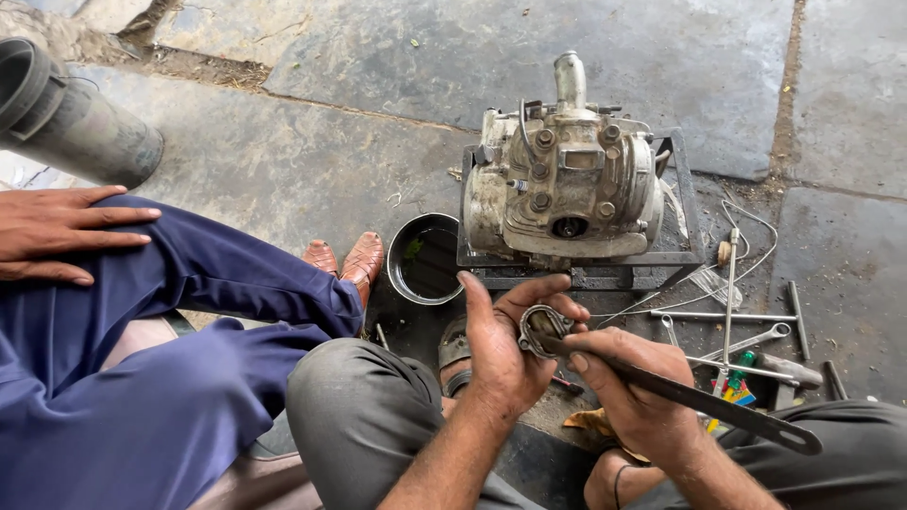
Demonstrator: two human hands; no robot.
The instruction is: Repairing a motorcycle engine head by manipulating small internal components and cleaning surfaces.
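Metal on metal at the centre of the frame: the left hand (499, 351) has its grip closed around a small round engine cover (540, 328), thumb up along its left edge and fingers curled over its top. The right hand (635, 389) is clenched on a long flat dark blade (694, 399) whose tip lies against the cover's face while its far end runs off toward the lower right. By my reading, the step in hand is scraping the cover's mating face clean; the next stroke calls for a flat blade angle and a steady hold so the face is not gouged. Just above the hands sits the engine block (564, 194) on a dark metal stand (685, 203), with a round black bowl (425, 260) to its left. Loose spanners (756, 338) lie on the stone floor (312, 161) at right. Another person's hand (59, 231) rests on a blue-trousered knee at left.
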